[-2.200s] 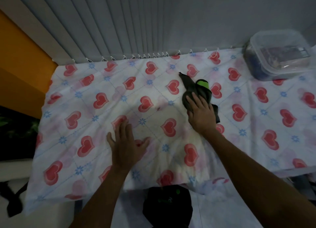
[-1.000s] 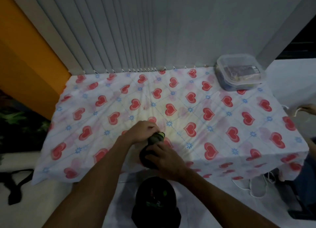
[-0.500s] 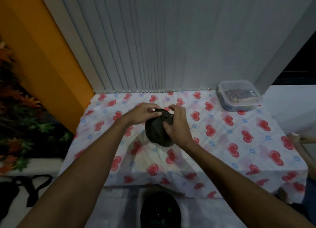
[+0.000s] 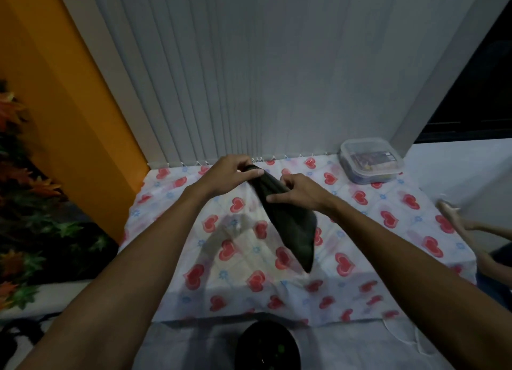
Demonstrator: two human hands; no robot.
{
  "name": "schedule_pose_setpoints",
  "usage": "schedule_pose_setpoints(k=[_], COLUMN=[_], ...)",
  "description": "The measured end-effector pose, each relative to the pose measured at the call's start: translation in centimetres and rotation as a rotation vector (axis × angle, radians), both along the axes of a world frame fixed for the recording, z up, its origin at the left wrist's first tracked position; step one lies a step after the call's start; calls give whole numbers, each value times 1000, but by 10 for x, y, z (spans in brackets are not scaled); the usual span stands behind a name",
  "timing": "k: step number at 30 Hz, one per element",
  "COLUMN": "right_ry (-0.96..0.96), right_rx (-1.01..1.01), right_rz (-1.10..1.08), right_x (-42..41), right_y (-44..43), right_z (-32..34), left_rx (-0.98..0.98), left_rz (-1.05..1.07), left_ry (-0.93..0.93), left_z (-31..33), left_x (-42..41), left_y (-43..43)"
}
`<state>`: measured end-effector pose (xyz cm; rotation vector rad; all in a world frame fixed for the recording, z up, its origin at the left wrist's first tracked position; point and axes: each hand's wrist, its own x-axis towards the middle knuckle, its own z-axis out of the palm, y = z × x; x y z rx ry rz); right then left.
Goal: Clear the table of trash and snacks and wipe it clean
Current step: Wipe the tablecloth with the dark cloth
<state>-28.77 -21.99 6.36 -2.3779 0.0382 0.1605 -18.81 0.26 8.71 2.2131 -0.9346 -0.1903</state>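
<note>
Head view: both hands, left hand [image 4: 231, 173] and right hand [image 4: 300, 192], pinch a dark cloth [image 4: 291, 225] above the desk [image 4: 360, 295]; a lidded box [image 4: 371, 161] sits at its far right corner.

The cloth [image 4: 288, 220], bunched into a ball half a second ago, now hangs stretched out. The left hand [image 4: 230, 175] has lifted its top end; the right hand [image 4: 300, 193] pinches lower down.

Pinched between the left hand [image 4: 231, 174] and right hand [image 4: 300, 193], the dark cloth [image 4: 291, 225] looks soft and matt, the heart-printed tablecloth [image 4: 360, 247] beneath them thin and creased, the lidded box [image 4: 371, 161] beyond the right hand clear, glossy plastic.
</note>
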Motion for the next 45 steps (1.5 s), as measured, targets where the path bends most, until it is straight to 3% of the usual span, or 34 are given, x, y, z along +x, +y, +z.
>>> schedule_pose_setpoints(k=[4,8,16,23,28,34,40,45], right_ry=[244,359,266,116,3,149,230,410], right_rx=[186,210,158,60,-11,-146,98,326], right_rz=[78,85,19,91,158,221,46,57], right_x=[-18,-38,-73,-49,-30,-38,-68,-92], right_y=[-30,-77,-168,-145,-135,-178,-267,-322], right_z=[1,-8,-41,-72,-69,-81,-67,-46], left_rx=[-48,-61,-107,-31,-88,-165,-147,-168], left_rz=[-20,5,-8,-10,-1,67,170,123], left_ry=[54,50,20,55,56,140,260,540], left_z=[1,-1,-27,-24,-11,-10,-44,-61], left_x=[-6,-8,-27,-60,-76,-92,-101,-106], left_y=[-11,-27,-59,-113,-137,-149,-158,-164])
